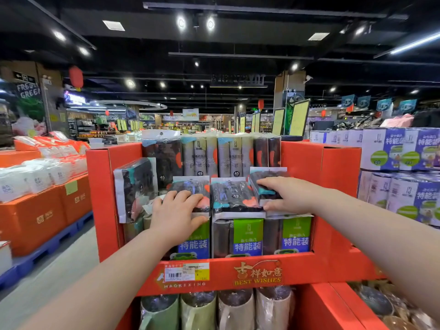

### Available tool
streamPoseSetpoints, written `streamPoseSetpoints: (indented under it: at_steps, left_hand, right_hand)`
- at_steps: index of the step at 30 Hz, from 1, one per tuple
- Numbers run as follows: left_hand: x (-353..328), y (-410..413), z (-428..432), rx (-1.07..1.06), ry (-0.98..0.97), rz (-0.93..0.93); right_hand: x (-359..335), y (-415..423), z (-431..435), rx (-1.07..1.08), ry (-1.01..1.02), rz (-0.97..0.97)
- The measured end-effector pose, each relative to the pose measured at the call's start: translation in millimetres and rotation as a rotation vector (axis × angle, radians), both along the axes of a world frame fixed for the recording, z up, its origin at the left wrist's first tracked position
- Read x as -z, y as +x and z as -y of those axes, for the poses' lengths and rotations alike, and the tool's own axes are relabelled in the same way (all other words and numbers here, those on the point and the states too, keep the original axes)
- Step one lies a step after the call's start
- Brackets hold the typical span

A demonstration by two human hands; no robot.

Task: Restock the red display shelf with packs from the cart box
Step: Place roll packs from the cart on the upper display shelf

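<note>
**Restocking at the shelf point(333, 186)**

The left pack point(190, 185) is gripped by the left hand point(177, 210), and the right pack point(269, 173) is pinched by the right hand point(283, 194). Both are laid flat atop upright packs point(247, 236), with a middle pack point(234, 196) between them.

Left hand point(177, 210) grips a dark plastic-wrapped pack point(188, 185) on the red cardboard display shelf point(262, 275). Right hand point(285, 194) pinches the rightmost pack point(269, 175).
</note>
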State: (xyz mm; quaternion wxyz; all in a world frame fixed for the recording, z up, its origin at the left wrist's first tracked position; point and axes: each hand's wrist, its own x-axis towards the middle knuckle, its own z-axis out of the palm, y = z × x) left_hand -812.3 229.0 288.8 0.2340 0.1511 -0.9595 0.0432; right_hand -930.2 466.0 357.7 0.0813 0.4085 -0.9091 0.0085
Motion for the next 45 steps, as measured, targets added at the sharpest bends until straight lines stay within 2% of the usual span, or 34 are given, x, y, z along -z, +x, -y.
streamPoseSetpoints:
  at_steps: [4,14,21,25,29,34,40,45]
  left_hand:
    - [1,0,0,-0.003,-0.004,-0.012]
    - [-2,3,-9,-0.058,-0.007,0.05]
    - [22,28,-43,-0.053,-0.004,-0.017]
    - [50,50,-66,-0.039,0.037,0.016]
    - [92,78,-87,0.003,0.095,0.174]
    - [139,118,-105,-0.06,0.148,0.352]
    - [174,168,-122,-0.106,0.189,0.414]
    - [183,211,-122,-0.118,0.21,0.357]
  right_hand:
    - [1,-15,-12,0.038,0.026,0.019]
    - [15,-2,-5,0.151,0.049,-0.19]
    - [46,51,-8,-0.064,-0.107,-0.261]
    - [85,73,-8,-0.195,-0.068,-0.162]
    - [135,93,-6,-0.252,0.046,-0.022]
    - [189,123,-2,-0.309,0.148,0.143]
    - [229,171,-10,-0.364,0.236,0.189]
    - [257,212,-17,-0.398,0.318,0.227]
